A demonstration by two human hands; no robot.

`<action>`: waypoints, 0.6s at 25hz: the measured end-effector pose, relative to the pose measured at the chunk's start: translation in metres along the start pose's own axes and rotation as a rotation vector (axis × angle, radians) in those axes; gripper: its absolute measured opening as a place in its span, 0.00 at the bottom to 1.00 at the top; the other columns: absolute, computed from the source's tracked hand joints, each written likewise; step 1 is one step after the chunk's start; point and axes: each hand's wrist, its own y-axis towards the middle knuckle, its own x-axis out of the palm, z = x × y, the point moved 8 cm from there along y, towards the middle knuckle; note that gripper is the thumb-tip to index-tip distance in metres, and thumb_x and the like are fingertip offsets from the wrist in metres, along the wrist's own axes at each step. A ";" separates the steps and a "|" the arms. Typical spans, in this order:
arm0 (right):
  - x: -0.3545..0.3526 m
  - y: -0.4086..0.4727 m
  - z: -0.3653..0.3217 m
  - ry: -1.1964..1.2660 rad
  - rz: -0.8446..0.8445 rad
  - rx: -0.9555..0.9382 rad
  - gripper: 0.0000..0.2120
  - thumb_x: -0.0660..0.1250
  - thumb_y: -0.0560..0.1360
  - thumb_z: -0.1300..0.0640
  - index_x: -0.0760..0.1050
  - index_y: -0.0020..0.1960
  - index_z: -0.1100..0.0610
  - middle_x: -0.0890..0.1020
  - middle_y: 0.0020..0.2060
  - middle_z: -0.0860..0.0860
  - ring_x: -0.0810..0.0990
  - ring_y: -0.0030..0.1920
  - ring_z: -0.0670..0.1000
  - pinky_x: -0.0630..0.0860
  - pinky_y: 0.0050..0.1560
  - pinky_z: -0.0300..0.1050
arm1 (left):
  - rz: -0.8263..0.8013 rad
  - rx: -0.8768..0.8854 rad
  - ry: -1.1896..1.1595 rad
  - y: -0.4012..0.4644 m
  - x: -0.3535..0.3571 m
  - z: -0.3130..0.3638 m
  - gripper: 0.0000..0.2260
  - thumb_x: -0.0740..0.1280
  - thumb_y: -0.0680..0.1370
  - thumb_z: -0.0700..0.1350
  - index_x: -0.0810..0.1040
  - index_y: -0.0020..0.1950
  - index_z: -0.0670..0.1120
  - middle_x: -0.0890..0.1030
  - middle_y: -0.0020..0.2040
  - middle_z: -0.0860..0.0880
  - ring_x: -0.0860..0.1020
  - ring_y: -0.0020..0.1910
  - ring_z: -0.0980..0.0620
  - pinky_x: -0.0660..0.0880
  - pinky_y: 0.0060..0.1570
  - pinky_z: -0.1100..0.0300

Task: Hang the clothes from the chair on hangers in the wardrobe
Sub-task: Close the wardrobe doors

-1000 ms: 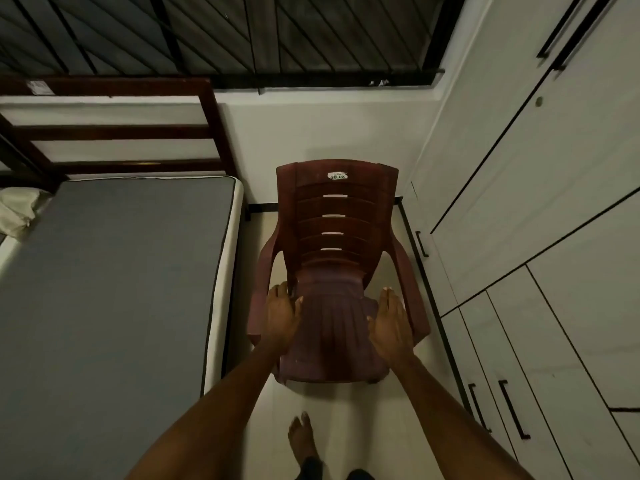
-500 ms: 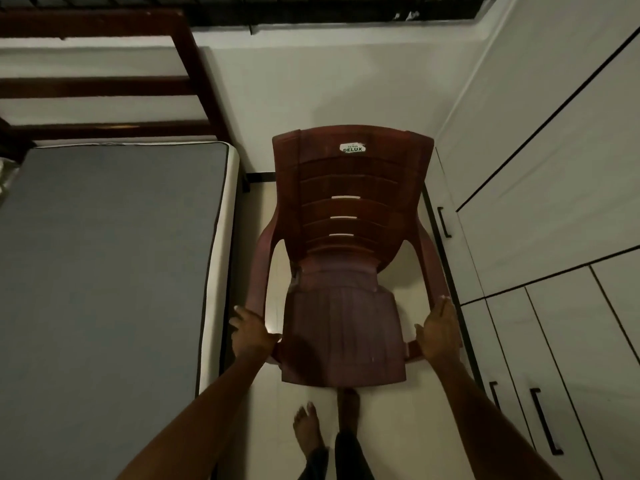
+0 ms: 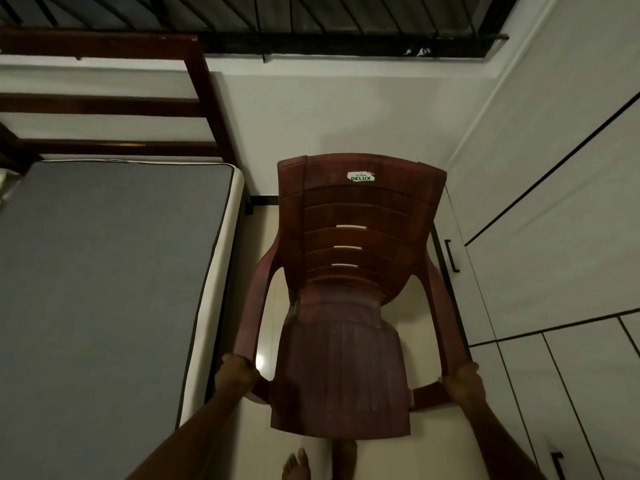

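One maroon plastic armchair (image 3: 349, 292), seat bare, beside white wardrobe (image 3: 554, 220); left hand (image 3: 235, 374) and right hand (image 3: 462, 384) grasp its armrests.

The chair (image 3: 346, 306) is moulded plastic, reddish-brown, with a ribbed seat, a ridged back and a dull, slightly scuffed sheen; a glossy white sticker (image 3: 361, 176) sits near the top of its back. The mattress (image 3: 104, 271) wears a matt grey woven cloth with a paler cream side panel. The bed frame (image 3: 104, 105) is dark, smooth varnished wood. The wardrobe (image 3: 554, 237) doors look like smooth, matt white laminate with thin black metal handles (image 3: 451, 255). The floor (image 3: 263, 355) is pale, glossy tile that catches a light reflection. The wall (image 3: 329, 116) is matt white paint.
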 end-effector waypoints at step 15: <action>-0.005 0.078 -0.173 -0.031 0.081 -0.095 0.33 0.75 0.74 0.58 0.62 0.70 0.67 0.76 0.61 0.66 0.79 0.59 0.67 0.80 0.58 0.61 | 0.061 0.016 0.105 0.088 -0.078 0.119 0.19 0.75 0.75 0.48 0.75 0.58 0.38 0.79 0.50 0.44 0.79 0.45 0.46 0.76 0.39 0.59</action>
